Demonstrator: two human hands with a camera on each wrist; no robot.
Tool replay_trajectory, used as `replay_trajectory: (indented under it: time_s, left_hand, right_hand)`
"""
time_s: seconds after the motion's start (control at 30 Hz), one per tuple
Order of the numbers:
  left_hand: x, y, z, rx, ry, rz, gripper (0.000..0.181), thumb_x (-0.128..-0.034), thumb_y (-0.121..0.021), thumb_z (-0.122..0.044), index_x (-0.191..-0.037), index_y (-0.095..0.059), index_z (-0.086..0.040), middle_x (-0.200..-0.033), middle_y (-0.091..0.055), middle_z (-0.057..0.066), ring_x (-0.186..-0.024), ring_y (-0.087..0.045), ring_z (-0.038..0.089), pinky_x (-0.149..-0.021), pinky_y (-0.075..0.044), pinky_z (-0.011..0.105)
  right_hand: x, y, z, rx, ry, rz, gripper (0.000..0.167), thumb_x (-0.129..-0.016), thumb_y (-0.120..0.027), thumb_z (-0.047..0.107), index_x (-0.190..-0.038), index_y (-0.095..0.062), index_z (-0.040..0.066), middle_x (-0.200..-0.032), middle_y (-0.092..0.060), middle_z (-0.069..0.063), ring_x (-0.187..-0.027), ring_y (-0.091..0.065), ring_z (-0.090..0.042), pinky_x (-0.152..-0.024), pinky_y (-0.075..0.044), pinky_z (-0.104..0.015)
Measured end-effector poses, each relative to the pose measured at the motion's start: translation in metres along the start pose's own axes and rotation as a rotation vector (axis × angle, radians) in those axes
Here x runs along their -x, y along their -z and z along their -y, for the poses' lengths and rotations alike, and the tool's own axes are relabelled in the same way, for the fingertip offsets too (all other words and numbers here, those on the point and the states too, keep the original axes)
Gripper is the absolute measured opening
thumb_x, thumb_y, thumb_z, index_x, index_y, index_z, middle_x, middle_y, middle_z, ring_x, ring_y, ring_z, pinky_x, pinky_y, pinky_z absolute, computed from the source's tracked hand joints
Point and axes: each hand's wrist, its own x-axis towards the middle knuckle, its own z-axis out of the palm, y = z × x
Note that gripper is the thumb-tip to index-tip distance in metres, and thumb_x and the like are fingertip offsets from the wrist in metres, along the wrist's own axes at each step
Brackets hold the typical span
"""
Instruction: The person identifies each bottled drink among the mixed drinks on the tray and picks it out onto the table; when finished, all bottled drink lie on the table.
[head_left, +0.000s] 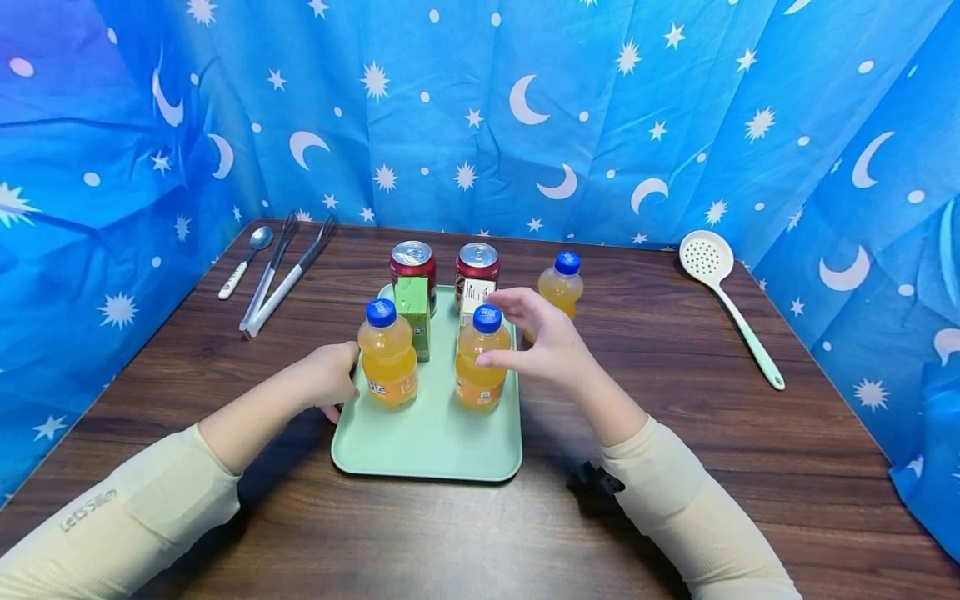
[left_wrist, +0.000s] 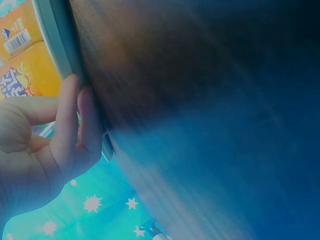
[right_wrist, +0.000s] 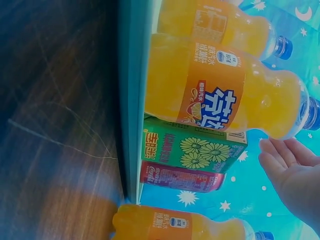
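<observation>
A pale green tray (head_left: 427, 450) lies on the dark wood table. My left hand (head_left: 330, 379) grips the tray's left rim; the left wrist view shows its fingers (left_wrist: 65, 115) against the rim. On the tray stand two orange soda bottles with blue caps, a left one (head_left: 387, 362) and a right one (head_left: 480, 367). My right hand (head_left: 547, 346) is at the right bottle's upper part, thumb and fingers spread, fingers fairly straight. Whether it touches the bottle is unclear. Behind the bottles are a green drink carton (head_left: 414, 312) and a partly hidden carton (head_left: 477, 293).
Two red cans, one left (head_left: 412, 258) and one right (head_left: 477, 260), stand at the tray's far end. A third orange bottle (head_left: 561, 287) is right of the tray. Tongs (head_left: 288, 279) and a spoon (head_left: 243, 262) lie left, a slotted skimmer (head_left: 723, 283) right. Starry curtains (head_left: 465, 100) hang behind.
</observation>
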Motion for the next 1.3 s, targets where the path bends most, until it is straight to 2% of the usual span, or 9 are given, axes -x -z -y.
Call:
replay_trajectory:
  time_s: [0.23, 0.53, 0.87, 1.07, 1.3]
  left_hand:
    - [0.000, 0.000, 0.000, -0.005, -0.004, -0.003, 0.029, -0.0818, -0.059, 0.010, -0.106, -0.045, 0.004, -0.092, -0.053, 0.017, -0.064, -0.062, 0.022, -0.046, -0.057, 0.031]
    - [0.001, 0.000, -0.001, -0.004, 0.005, -0.002, 0.031, -0.0823, -0.059, 0.010, -0.109, -0.045, 0.004, -0.093, -0.054, 0.017, -0.066, -0.062, 0.022, -0.046, -0.057, 0.031]
    - [0.000, -0.001, 0.000, 0.000, -0.004, -0.003, 0.033, -0.0820, -0.059, 0.010, -0.111, -0.045, 0.004, -0.094, -0.054, 0.017, -0.067, -0.062, 0.022, -0.046, -0.057, 0.031]
    - [0.001, 0.000, 0.000, 0.002, -0.005, -0.003, 0.033, -0.0821, -0.059, 0.010, -0.111, -0.044, 0.005, -0.095, -0.054, 0.018, -0.066, -0.062, 0.022, -0.046, -0.057, 0.031]
    - [0.002, 0.000, -0.002, 0.000, 0.008, -0.006, 0.034, -0.0826, -0.059, 0.010, -0.113, -0.044, 0.005, -0.097, -0.054, 0.019, -0.066, -0.062, 0.022, -0.046, -0.057, 0.031]
  right_hand:
    - [0.000, -0.001, -0.001, -0.019, -0.004, 0.008, 0.065, -0.070, -0.083, 0.011, -0.125, -0.050, 0.004, -0.125, -0.055, -0.006, -0.117, -0.052, -0.017, -0.100, -0.044, -0.038]
    - [0.001, -0.006, -0.005, -0.038, -0.063, 0.035, 0.068, -0.068, -0.085, 0.013, -0.125, -0.050, 0.007, -0.121, -0.057, -0.005, -0.113, -0.055, -0.016, -0.096, -0.047, -0.031]
    - [0.002, -0.010, -0.005, -0.003, -0.129, 0.045, 0.072, -0.067, -0.086, 0.018, -0.129, -0.049, 0.010, -0.121, -0.057, -0.002, -0.110, -0.056, -0.017, -0.094, -0.049, -0.038]
    - [0.002, -0.013, -0.007, -0.002, -0.134, 0.056, 0.076, -0.068, -0.085, 0.020, -0.132, -0.047, 0.008, -0.120, -0.057, -0.001, -0.108, -0.055, -0.016, -0.094, -0.048, -0.043]
    - [0.001, -0.015, -0.009, 0.001, -0.138, 0.058, 0.074, -0.067, -0.086, 0.019, -0.130, -0.047, 0.009, -0.117, -0.058, -0.001, -0.106, -0.056, -0.016, -0.094, -0.049, -0.042]
